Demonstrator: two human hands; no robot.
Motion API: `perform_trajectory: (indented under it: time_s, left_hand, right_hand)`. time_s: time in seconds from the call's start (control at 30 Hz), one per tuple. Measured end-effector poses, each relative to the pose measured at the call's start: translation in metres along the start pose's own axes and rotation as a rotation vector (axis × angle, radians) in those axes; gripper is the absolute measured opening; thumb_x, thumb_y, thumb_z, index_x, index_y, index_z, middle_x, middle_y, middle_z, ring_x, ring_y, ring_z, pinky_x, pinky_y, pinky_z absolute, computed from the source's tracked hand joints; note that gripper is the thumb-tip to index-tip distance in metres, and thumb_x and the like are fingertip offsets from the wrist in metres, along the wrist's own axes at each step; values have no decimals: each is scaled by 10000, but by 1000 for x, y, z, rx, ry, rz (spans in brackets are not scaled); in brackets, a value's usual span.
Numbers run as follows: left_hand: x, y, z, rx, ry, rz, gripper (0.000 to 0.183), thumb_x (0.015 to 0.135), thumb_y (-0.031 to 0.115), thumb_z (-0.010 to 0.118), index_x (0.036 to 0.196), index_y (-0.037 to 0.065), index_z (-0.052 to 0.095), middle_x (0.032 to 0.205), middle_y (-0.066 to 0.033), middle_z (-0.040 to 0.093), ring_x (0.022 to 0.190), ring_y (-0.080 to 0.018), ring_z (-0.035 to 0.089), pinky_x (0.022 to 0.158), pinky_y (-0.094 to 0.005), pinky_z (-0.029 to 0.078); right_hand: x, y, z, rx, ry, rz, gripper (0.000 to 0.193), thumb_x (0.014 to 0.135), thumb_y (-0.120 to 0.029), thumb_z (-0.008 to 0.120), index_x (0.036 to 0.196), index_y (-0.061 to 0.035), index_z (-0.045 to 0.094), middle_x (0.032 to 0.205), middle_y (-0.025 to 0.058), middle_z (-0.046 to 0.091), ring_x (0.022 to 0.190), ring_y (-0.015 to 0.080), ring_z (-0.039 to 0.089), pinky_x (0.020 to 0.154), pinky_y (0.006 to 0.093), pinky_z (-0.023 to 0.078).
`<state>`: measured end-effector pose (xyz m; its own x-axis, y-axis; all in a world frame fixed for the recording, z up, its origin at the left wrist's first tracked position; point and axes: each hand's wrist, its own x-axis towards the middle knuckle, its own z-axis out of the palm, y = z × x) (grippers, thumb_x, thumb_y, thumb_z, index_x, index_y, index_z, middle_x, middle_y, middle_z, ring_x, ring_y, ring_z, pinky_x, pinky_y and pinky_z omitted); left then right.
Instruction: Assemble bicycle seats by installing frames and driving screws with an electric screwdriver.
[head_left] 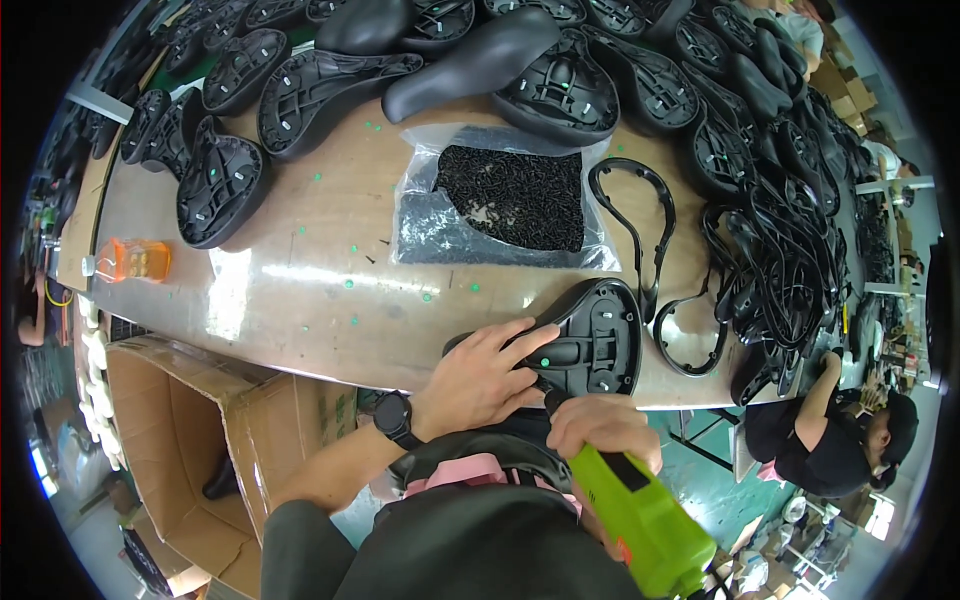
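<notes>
And here's the black saddle (610, 325), underside up at the table's near edge, all moulded plastic ribs and a rounded, tapering shell. The left hand (482, 375) spreads its fingers over the narrower end; whether the thumb grips beneath, I can't tell. The right hand (605, 428) wraps tightly round a smooth, lime-green power tool (645, 515), black nose angled at the saddle. Beyond, a crinkled clear bag (425, 235) spills dark, grainy screws (520, 195) across glossy brown tabletop (290, 300).
</notes>
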<state>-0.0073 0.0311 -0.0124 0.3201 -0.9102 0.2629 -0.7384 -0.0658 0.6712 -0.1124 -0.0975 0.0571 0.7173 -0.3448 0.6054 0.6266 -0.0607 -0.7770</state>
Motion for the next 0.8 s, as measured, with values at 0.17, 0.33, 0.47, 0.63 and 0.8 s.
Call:
perform_trajectory:
  time_s: [0.17, 0.33, 0.47, 0.63, 0.8]
  left_hand:
    - [2, 0, 0, 13, 15, 24, 278, 835, 328, 683, 750, 68, 638, 1426, -77, 460, 1260, -306, 467, 1000, -420, 430]
    - [5, 1, -7, 17, 5, 45, 286, 817, 334, 698, 751, 62, 640, 1354, -88, 524, 1227, -301, 495, 966, -409, 453]
    - [33, -42, -26, 34, 100, -32, 265, 804, 323, 708, 793, 63, 662, 1152, -91, 619, 1081, -287, 562, 845, -404, 492]
    - [90, -119, -37, 520, 424, -248, 211, 808, 259, 706, 914, 77, 694, 975, -68, 629, 934, -282, 570, 765, -393, 495]
    - [96, -131, -36, 539, 398, -174, 185, 834, 194, 681, 959, 60, 698, 906, -76, 616, 865, -284, 563, 743, -384, 491]
  right_hand:
    - [8, 3, -6, -25, -13, 115, 268, 759, -72, 671, 956, 58, 544, 692, 151, 618, 584, 269, 614, 603, 383, 542]
    - [11, -25, -10, -201, -23, 192, 360, 786, -104, 678, 1088, 27, 531, 737, 141, 622, 609, 271, 612, 597, 398, 525]
    - [17, -36, -20, 137, 102, 83, 682, 806, -518, 674, 1214, -5, 486, 768, 126, 597, 659, 269, 606, 618, 409, 509]
    - [21, -39, -23, 133, 244, 100, 1084, 649, -924, 460, 1222, -4, 474, 711, 83, 558, 531, 222, 551, 525, 349, 487]
    - [17, -41, -40, 226, 184, 109, 1020, 690, -844, 563, 1253, -2, 447, 805, 138, 579, 675, 276, 587, 627, 412, 488]
